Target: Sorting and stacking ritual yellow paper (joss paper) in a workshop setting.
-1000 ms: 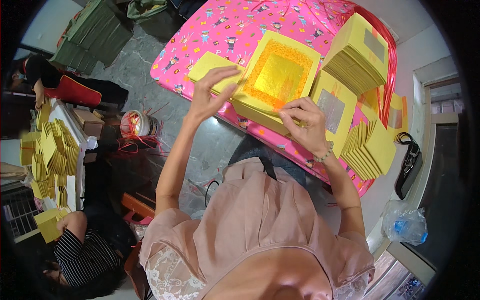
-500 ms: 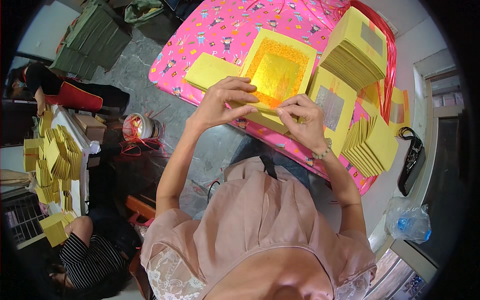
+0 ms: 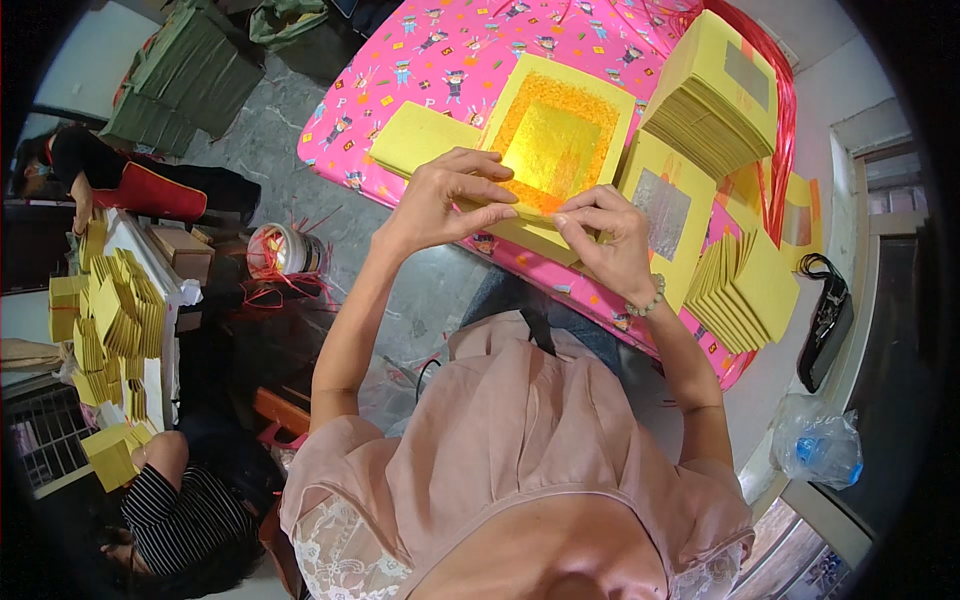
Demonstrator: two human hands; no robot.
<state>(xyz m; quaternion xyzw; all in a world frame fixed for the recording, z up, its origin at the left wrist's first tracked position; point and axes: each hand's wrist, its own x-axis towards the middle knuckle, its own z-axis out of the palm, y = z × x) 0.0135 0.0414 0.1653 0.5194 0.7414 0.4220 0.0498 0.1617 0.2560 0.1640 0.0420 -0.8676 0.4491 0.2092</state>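
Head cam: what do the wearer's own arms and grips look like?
Arms: short, loose dusty-pink sleeves with white see-through lace, forearms uncovered. Left grip: ungloved, nothing seen at the wrist. Right grip: ungloved, pale green beaded bracelet at the wrist. No cables seen on either arm.

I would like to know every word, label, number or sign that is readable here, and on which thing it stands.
Pink cartoon-print tablecloth: single printed letters, which I will not copy out.
Gold-centred yellow paper: no readable text.
Silver-centred yellow paper stack: orange markings, too small to read.
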